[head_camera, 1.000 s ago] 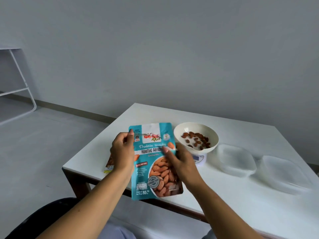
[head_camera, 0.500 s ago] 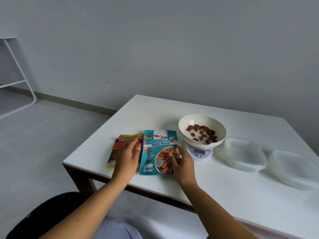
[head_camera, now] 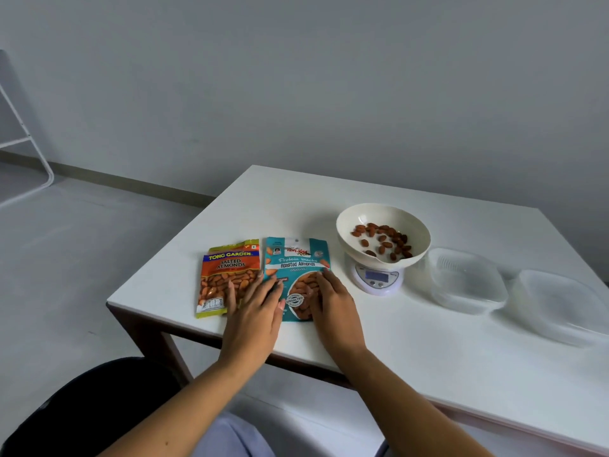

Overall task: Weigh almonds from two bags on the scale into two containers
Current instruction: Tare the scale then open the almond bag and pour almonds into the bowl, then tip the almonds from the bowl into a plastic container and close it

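A teal roasted-almond bag (head_camera: pixel 298 258) lies flat on the white table (head_camera: pixel 395 341), beside an orange salted-almond bag (head_camera: pixel 227 275) on its left. My left hand (head_camera: pixel 255 311) rests flat with spread fingers over the seam between the two bags. My right hand (head_camera: pixel 333 301) lies flat on the teal bag's lower right. A cream bowl (head_camera: pixel 384 234) holding several almonds (head_camera: pixel 384 239) sits on a small white scale (head_camera: pixel 377 278). To its right stand two clear plastic containers, one near (head_camera: pixel 466 280) and one farther right (head_camera: pixel 560 305), both without almonds.
The table's front edge (head_camera: pixel 184 328) runs just under my wrists, with a dark frame below. A white metal rack (head_camera: pixel 23 143) stands at the far left on the grey floor. A grey wall is behind the table.
The teal bag went from being held upright in both hands to lying flat on the table. The orange bag is now uncovered. Both hands have flattened onto the bags.
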A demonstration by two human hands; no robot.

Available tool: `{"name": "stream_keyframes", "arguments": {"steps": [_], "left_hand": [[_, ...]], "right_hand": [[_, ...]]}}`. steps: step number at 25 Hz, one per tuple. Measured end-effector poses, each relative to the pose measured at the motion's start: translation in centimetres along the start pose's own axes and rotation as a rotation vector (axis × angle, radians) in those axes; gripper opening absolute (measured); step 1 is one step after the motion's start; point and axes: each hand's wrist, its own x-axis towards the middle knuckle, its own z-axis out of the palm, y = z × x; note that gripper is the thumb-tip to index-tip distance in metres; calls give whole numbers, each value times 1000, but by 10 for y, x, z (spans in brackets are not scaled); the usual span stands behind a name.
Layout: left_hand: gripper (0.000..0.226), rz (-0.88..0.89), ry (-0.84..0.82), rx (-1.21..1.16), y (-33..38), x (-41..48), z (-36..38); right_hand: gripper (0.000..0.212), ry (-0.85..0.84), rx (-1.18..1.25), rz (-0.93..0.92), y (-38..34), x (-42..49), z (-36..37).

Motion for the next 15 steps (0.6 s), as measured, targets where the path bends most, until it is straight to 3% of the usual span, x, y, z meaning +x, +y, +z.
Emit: {"name": "stream_keyframes", "arguments": {"steps": [4, 8, 12, 15], "left_hand": [[70, 46, 71, 18, 2, -3, -6], [50, 171, 135, -108, 51, -7, -13], [46, 444, 78, -118, 112, -7, -7], [48, 479, -10, -11, 135, -2, 3]], "right_hand": [[23, 235, 84, -18, 9, -15, -36], [28, 505, -155, 67, 53, -26, -98], [34, 469, -463, 159, 95, -24, -136], [37, 371, -570, 139, 112, -32, -147]]}}
